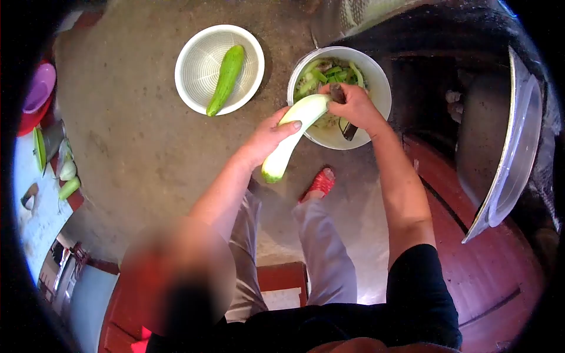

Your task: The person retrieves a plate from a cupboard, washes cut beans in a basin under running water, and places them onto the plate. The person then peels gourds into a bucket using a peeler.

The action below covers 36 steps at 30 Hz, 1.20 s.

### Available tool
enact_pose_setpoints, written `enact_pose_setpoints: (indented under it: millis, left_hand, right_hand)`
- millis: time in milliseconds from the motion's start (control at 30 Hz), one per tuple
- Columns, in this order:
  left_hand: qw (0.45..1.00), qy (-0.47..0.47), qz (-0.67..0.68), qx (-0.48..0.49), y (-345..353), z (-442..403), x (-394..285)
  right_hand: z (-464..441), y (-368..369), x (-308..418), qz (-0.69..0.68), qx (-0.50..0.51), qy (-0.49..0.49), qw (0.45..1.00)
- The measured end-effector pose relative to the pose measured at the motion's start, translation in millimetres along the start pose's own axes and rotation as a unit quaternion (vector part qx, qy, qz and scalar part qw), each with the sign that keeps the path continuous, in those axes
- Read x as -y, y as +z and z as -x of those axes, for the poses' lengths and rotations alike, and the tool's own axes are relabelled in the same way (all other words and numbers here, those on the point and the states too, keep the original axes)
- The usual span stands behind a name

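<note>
My left hand (272,136) is wrapped round the middle of a long squash (289,149), its surface mostly pale and peeled, with a green lower end. My right hand (355,107) is closed on a dark knife (349,131) near the squash's upper end. The knife is partly hidden by the fingers, so its full shape is unclear. Below the right hand stands a white bucket (381,88) with green peelings (332,73) inside. An unpeeled green squash (226,79) lies in a white colander (183,70) to the left of the bucket.
A dark recess and a large pale-rimmed lid or pan (500,153) stand at the right, above a red surface (471,276). Basins (40,88) and more vegetables (69,179) lie at the left edge. My red shoe (321,182) is on the concrete floor (129,135).
</note>
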<state>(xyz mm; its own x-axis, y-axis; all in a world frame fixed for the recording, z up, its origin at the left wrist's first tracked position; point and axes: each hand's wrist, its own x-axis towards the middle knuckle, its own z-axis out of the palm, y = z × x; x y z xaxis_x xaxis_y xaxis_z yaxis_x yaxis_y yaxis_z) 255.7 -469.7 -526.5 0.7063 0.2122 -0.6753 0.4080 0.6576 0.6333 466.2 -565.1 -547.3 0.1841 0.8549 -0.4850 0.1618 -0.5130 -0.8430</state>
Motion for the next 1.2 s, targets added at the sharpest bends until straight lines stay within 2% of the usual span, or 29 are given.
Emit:
enact_pose_setpoints:
  millis: [100, 200, 267, 400, 433, 467, 533, 600, 667, 733, 767, 833, 967, 1100, 1200]
  left_hand:
    - [0.999, -0.028, -0.001, 0.030, -6, 5, -7]
    - [0.997, -0.061, 0.005, 0.056, -12, 7, -13]
    - [0.996, -0.064, 0.030, 0.051, -16, 11, -18]
    - [0.989, -0.073, 0.122, 0.039, -29, 16, -18]
    - [0.982, -0.055, 0.161, 0.082, -39, 9, -6]
    - [0.983, -0.053, 0.158, 0.077, -40, 10, -6]
    - [0.965, 0.036, 0.245, 0.090, -35, 10, -3]
    - [0.954, 0.101, 0.263, 0.099, -28, 10, -6]
    - [0.938, 0.159, 0.299, 0.067, -22, 7, -4]
    - [0.922, 0.166, 0.346, 0.041, -12, 11, -9]
    - [0.904, 0.171, 0.391, 0.010, -8, 13, -11]
    - [0.901, 0.175, 0.398, 0.008, -4, 17, -12]
    - [0.903, 0.162, 0.398, -0.001, -2, 22, -8]
    - [0.905, 0.180, 0.384, -0.024, 1, 22, -7]
    - [0.909, 0.158, 0.385, -0.017, 1, 24, -9]
  right_hand:
    - [1, 2, -4, -0.031, -0.034, 0.005, 0.999]
    - [6, -5, 0, -0.105, -0.005, 0.055, 0.993]
    - [7, -11, 0, -0.224, 0.036, 0.084, 0.970]
    - [12, -24, 6, -0.353, -0.014, 0.068, 0.933]
    - [10, -24, -3, -0.382, -0.047, 0.058, 0.921]
    - [7, -22, -1, -0.384, -0.043, 0.055, 0.921]
    - [6, -16, 2, -0.282, -0.129, 0.110, 0.944]
    - [8, -5, -1, -0.087, -0.138, 0.105, 0.981]
    - [19, 10, 4, -0.176, -0.112, 0.146, 0.967]
    - [35, 24, 13, -0.275, -0.033, 0.148, 0.949]
    - [41, 30, 15, -0.275, -0.036, 0.145, 0.950]
    - [48, 40, 19, -0.401, 0.018, 0.131, 0.907]
    - [44, 43, 33, -0.389, 0.040, 0.130, 0.911]
    - [43, 50, 27, -0.352, 0.014, 0.128, 0.927]
    - [44, 51, 33, -0.330, -0.009, 0.132, 0.935]
